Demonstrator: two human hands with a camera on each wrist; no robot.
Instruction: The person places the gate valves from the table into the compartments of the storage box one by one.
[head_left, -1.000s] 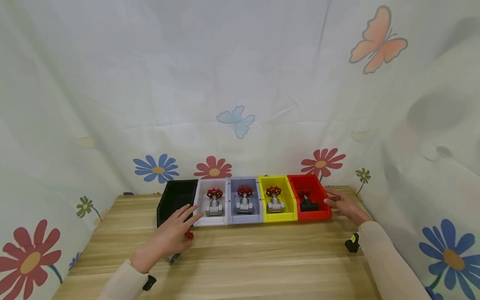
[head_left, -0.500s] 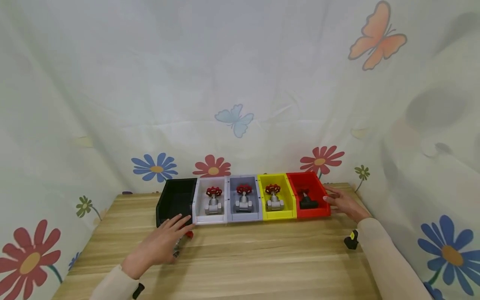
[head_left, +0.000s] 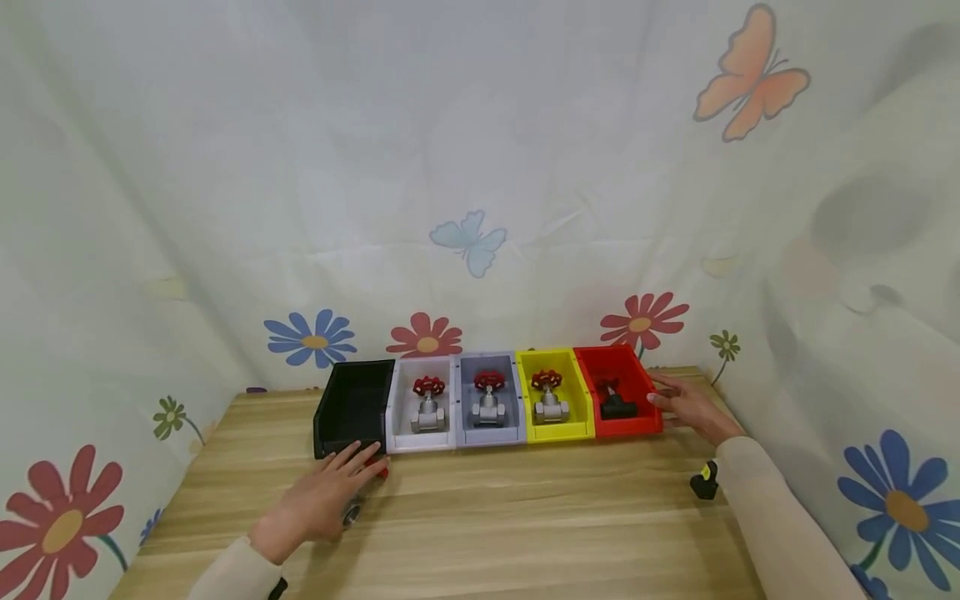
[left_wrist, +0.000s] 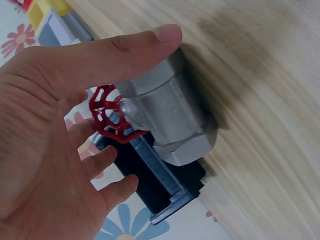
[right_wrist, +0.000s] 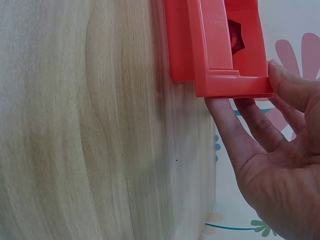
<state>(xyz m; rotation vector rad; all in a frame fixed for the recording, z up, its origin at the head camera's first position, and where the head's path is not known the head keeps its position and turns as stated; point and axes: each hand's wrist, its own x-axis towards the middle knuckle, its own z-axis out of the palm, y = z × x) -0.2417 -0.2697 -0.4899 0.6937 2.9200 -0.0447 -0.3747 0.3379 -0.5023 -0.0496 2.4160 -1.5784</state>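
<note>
My left hand (head_left: 318, 498) is over a silver gate valve (left_wrist: 170, 115) with a red handwheel (left_wrist: 107, 114), in front of the black bin (head_left: 352, 408). In the left wrist view the thumb lies across the valve body and the other fingers are spread behind the handwheel; whether they touch it I cannot tell. In the head view this hand mostly hides the valve. My right hand (head_left: 690, 407) touches the right side of the red bin (right_wrist: 215, 45), its thumb at the rim and its fingers along the outer wall.
White (head_left: 401, 417), grey-blue (head_left: 465, 408) and yellow (head_left: 525, 392) bins stand joined between the black and red ones, each with a red-wheeled valve inside. A black-bodied fitting (head_left: 617, 407) lies in the red bin. A flowered cloth rises behind the wooden table (head_left: 525, 517).
My left hand has drawn back from the black bin's front, a little left and toward me. My right hand stays at the red bin.
</note>
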